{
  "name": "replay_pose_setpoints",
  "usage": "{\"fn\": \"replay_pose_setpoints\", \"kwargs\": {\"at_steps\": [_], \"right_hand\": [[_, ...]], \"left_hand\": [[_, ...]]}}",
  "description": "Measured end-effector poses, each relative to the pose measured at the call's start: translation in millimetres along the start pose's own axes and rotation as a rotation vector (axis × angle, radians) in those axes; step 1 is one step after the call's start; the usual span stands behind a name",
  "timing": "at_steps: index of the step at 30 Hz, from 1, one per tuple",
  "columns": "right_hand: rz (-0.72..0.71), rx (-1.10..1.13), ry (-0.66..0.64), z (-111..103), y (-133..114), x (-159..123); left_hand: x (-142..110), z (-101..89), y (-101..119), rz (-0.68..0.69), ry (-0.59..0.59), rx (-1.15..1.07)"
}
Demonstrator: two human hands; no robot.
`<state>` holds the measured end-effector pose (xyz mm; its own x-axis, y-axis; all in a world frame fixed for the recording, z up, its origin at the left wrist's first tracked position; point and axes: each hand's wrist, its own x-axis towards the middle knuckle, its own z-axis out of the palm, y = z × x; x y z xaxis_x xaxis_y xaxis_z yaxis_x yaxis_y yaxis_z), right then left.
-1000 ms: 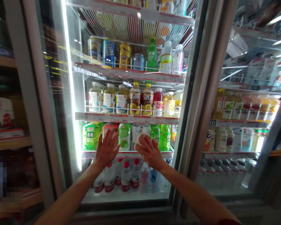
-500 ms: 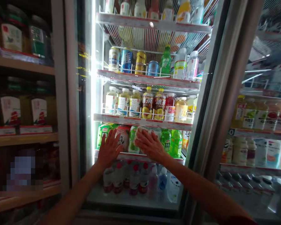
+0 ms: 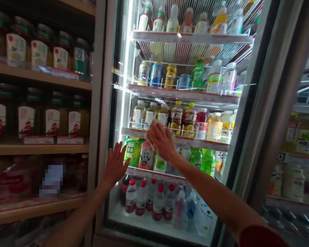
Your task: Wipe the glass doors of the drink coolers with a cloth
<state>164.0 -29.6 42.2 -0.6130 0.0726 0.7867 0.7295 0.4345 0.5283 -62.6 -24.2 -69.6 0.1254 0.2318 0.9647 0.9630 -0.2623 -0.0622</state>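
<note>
Left hand [image 3: 115, 164]: fingers spread, released; palm toward glass door [image 3: 159, 100], contact unclear
Right hand [image 3: 164, 142]: fingers together, grasping cloth
Cloth [image 3: 151, 131]: pale, blurred, between right hand and glass door
Yellow-capped bottles [image 3: 176, 119]: 2, behind glass, just right of right hand
Cans [image 3: 156, 74]: 4, higher up
Red-capped bottles [image 3: 141, 199]: 5, at bottom

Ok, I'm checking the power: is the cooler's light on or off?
On: the light glows bright white, left of the drinks.
</note>
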Motion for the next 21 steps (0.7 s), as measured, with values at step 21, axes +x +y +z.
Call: {"fn": "replay_pose_setpoints", "kwargs": {"at_steps": [21], "right_hand": [[-0.44,0.078,-0.156,52,-103,31]], "left_hand": [[-1,-40.7,-57,-0.096,0.09,0.052]]}}
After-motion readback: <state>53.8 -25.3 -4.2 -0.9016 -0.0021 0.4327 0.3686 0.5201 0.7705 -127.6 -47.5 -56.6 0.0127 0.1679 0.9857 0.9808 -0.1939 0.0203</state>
